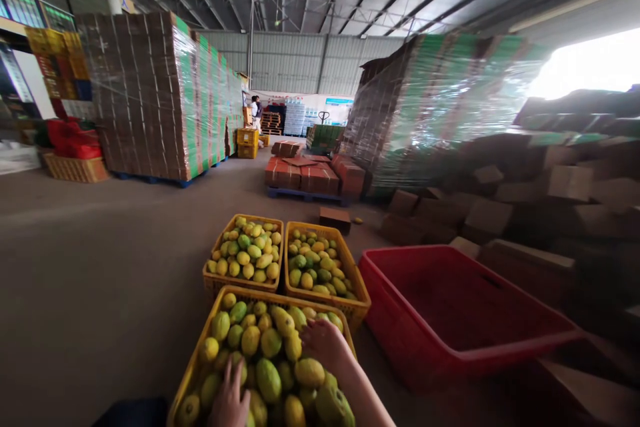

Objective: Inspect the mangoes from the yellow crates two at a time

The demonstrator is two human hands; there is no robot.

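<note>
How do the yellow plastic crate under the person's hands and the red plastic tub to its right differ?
Contents: the yellow plastic crate is heaped with oval yellow-green fruits, while the red plastic tub shows its red inside.
Hands: the left hand and right hand are at the crate's fruits; neither is at the tub.
Width: the tub looks wider than the crate in this view.
Shared: both are open-topped and four-sided.

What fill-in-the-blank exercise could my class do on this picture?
In the foreground, ____ yellow crates hold lemons.
The plastic tub beside them is coloured ____.
The camera wearer's ____ hand is nearer the tub.
The pallet under the low carton stack is coloured ____.

Missing words: three; red; right; blue.
</note>
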